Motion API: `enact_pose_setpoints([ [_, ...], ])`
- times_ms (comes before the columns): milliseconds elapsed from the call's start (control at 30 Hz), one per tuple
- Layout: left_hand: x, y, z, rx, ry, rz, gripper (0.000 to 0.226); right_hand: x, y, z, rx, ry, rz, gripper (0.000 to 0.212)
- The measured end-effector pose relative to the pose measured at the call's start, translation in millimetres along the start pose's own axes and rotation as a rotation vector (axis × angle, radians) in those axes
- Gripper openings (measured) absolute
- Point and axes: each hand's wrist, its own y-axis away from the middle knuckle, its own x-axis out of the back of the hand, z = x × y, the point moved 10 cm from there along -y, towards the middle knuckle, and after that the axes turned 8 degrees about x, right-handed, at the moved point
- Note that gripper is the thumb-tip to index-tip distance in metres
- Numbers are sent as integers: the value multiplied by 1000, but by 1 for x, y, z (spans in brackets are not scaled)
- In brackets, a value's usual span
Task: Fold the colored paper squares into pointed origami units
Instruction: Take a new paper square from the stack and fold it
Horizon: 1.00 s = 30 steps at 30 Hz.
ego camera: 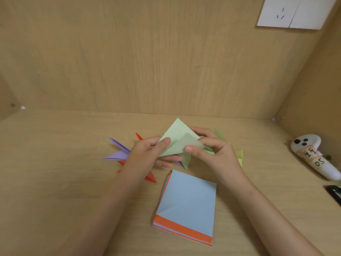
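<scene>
A pale green paper (175,134), partly folded with one flap bent over, is held above the desk between both hands. My left hand (147,154) pinches its left edge with thumb on top. My right hand (212,146) pinches the folded flap at its right side. Under and behind the hands lie finished pointed units: purple (118,153), red (150,177), green (219,133) and yellow-green (239,154). A stack of colored paper squares (186,200), light blue on top with an orange strip showing, lies near me.
The wooden desk (55,182) is boxed in by a back wall and a right side wall. A white controller with taped labels (310,154) lies at the right, and a dark object (335,193) sits at the right edge. A white socket plate (295,12) is mounted at the upper right.
</scene>
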Motion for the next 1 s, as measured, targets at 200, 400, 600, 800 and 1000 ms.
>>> enact_pose_setpoints([
  [200,-8,2,-3,30,-11,-32,38,10,2,9,-89,-93,91,23],
  [400,-3,4,7,-93,-40,48,36,4,4,8,-107,-72,60,20],
  [600,-2,5,8,-108,-10,62,22,7,3,6,-79,-94,116,21],
  [800,1,4,6,-117,-40,115,19,6,4,4,-84,-132,149,21],
  [1000,2,4,6,-117,-50,107,18,15,7,13,-184,-135,206,8],
])
